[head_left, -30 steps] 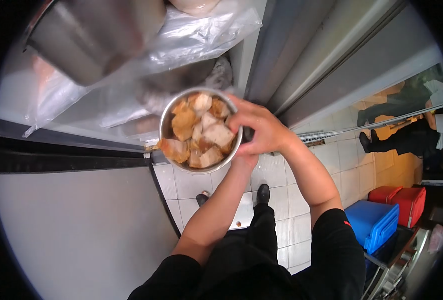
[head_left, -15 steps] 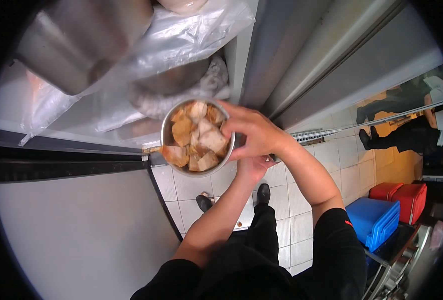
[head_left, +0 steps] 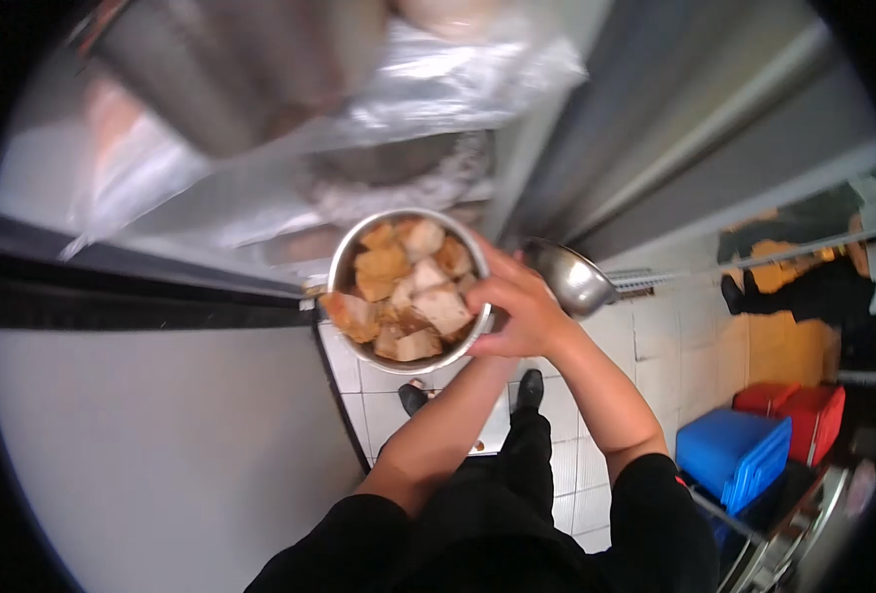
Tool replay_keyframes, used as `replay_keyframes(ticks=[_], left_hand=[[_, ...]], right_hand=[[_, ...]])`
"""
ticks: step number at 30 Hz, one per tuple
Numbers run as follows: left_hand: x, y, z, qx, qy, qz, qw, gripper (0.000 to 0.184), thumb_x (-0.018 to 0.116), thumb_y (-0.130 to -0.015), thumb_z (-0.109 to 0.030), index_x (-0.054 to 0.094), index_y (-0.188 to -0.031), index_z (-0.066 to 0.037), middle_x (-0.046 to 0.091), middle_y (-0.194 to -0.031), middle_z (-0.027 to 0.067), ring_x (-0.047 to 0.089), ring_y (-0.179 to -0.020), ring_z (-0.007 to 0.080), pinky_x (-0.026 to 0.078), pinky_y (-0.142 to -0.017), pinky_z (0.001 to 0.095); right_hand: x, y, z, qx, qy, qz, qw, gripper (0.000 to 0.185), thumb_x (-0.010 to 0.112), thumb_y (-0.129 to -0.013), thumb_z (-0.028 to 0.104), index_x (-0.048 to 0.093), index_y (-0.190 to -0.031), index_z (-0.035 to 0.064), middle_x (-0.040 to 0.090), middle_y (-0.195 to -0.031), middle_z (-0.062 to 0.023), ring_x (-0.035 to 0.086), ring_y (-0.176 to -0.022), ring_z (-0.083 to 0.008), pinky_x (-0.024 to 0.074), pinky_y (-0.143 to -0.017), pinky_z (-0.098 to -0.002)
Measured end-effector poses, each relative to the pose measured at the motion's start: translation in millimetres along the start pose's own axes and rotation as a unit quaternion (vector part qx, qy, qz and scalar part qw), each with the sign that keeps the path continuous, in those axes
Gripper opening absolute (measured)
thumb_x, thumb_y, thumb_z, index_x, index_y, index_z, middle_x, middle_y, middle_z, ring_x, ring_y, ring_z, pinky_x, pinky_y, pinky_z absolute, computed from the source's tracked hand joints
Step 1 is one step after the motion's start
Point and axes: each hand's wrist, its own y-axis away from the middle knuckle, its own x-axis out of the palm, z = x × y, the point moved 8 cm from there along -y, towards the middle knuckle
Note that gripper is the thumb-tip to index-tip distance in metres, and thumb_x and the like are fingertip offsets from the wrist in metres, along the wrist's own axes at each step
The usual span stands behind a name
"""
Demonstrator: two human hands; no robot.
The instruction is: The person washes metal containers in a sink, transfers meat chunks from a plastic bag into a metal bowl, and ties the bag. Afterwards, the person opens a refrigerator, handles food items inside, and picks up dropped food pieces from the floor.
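Observation:
My right hand point(head_left: 519, 308) grips the right rim of a round metal container point(head_left: 333, 282), thumb below and fingers over the edge. Chunks of browned, pale-centred food point(head_left: 408, 287) fill it. My left forearm point(head_left: 438, 420) reaches up beneath; the left hand itself is hidden behind the right hand and the container. Just beyond my right hand, a shiny metal bowl point(head_left: 576, 282) is tilted with its inside showing; what holds it is hidden.
An open cold cabinet holds clear plastic bags point(head_left: 458, 84), a large metal pan point(head_left: 230, 69) and a frosty bundle point(head_left: 398, 188). A grey door point(head_left: 161, 445) stands at left. Blue point(head_left: 729, 450) and red point(head_left: 813, 420) bins are at right. Another person point(head_left: 813, 296) stands at far right.
The metal bowl has come into view to the right of my right hand. The food container has shifted slightly right and down, and my left hand has gone out of sight behind my right.

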Motion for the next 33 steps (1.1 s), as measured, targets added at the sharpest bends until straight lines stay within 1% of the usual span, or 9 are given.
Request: replay_keyframes(ticks=[5,6,9,18,26,28,30,31,33], left_hand=[[-6.7,-6.6,5.1,-0.078,0.073,0.027,0.994,0.067,0.049,-0.093,-0.064,0.042,-0.142,-0.019,0.049,-0.140,0.0001,0.038,-0.137,0.0205,0.032,-0.112,0.0425],[15.6,10.4,-1.7,-0.092,0.008,-0.002,0.996,0.072,0.042,-0.091,-0.072,0.045,-0.141,-0.020,0.048,-0.145,0.0043,0.045,-0.134,0.0283,0.037,-0.105,0.0594],[39.7,30.5,-17.4,-0.118,-0.054,-0.023,0.991,0.074,0.040,-0.091,-0.073,0.045,-0.142,-0.019,0.048,-0.145,0.0054,0.044,-0.135,0.0289,0.037,-0.105,0.0600],[17.1,19.4,-9.9,-0.139,-0.053,-0.060,0.987,0.078,0.040,-0.091,-0.074,0.036,-0.148,-0.020,0.043,-0.149,0.0056,0.040,-0.138,0.0285,0.036,-0.106,0.0592],[27.3,17.7,-10.5,-0.149,-0.025,0.016,0.988,0.078,0.051,-0.089,-0.069,0.042,-0.143,-0.013,0.051,-0.142,0.0086,0.050,-0.129,0.0307,0.036,-0.105,0.0628],[22.9,11.8,-15.1,-0.146,-0.069,-0.006,0.987,0.073,0.046,-0.090,-0.068,0.048,-0.138,-0.013,0.053,-0.139,0.0097,0.051,-0.128,0.0316,0.036,-0.106,0.0613],[22.9,11.7,-15.8,-0.151,-0.091,-0.048,0.983,0.071,0.043,-0.090,-0.068,0.052,-0.134,-0.013,0.055,-0.137,0.0105,0.051,-0.127,0.0322,0.037,-0.106,0.0597],[23.9,12.7,-16.8,-0.158,-0.098,-0.077,0.979,0.070,0.041,-0.091,-0.067,0.054,-0.133,-0.013,0.055,-0.136,0.0107,0.051,-0.127,0.0324,0.037,-0.106,0.0589],[23.9,8.2,-17.0,-0.156,-0.096,-0.050,0.982,0.069,0.041,-0.091,-0.067,0.054,-0.133,-0.013,0.055,-0.136,0.0118,0.051,-0.127,0.0334,0.036,-0.107,0.0600]], right_hand=[[31.8,-30.2,34.9,-0.019,-0.037,0.000,0.999,0.049,0.091,-0.051,0.023,0.057,-0.085,0.0123,0.041,-0.148,-0.0271,0.058,-0.115,-0.0405,0.0476,-0.094,-0.0406],[37.4,-37.5,42.1,-0.015,-0.048,-0.002,0.999,0.048,0.091,-0.053,0.022,0.057,-0.086,0.0123,0.039,-0.149,-0.0280,0.058,-0.117,-0.0404,0.0469,-0.095,-0.0403],[61.8,-84.7,54.4,-0.035,-0.111,-0.027,0.993,0.048,0.092,-0.059,0.024,0.053,-0.085,0.0120,0.033,-0.153,-0.0282,0.047,-0.131,-0.0445,0.0448,-0.102,-0.0413],[184.6,-223.8,-11.3,0.147,-0.012,-0.016,0.989,0.043,0.079,-0.076,0.034,0.060,-0.107,0.0117,0.064,-0.113,-0.0208,0.060,-0.107,-0.0381,0.0485,-0.089,-0.0459],[72.7,-57.5,35.5,0.066,0.003,-0.196,0.978,0.030,0.068,-0.086,0.009,0.063,-0.115,0.0040,0.064,-0.123,-0.0187,0.062,-0.113,-0.0322,0.0439,-0.102,-0.0402],[-1.2,51.8,18.5,0.111,0.041,-0.365,0.923,0.012,0.061,-0.091,0.011,0.061,-0.101,0.0029,0.067,-0.104,-0.0125,0.064,-0.094,-0.0194,0.0503,-0.088,-0.0356],[-44.8,185.7,-48.3,0.440,-0.033,-0.506,0.741,0.033,0.056,-0.097,0.034,0.058,-0.112,0.0046,0.062,-0.105,-0.0100,0.060,-0.090,-0.0241,0.0500,-0.088,-0.0391],[-51.6,205.9,-69.5,0.441,-0.028,-0.518,0.733,0.033,0.056,-0.097,0.034,0.058,-0.112,0.0046,0.062,-0.105,-0.0100,0.060,-0.090,-0.0241,0.0500,-0.088,-0.0391],[-26.3,255.3,-128.0,0.610,-0.299,-0.538,0.499,0.044,0.053,-0.097,0.042,0.056,-0.122,0.0049,0.063,-0.111,-0.0132,0.061,-0.099,-0.0272,0.0494,-0.092,-0.0383]])
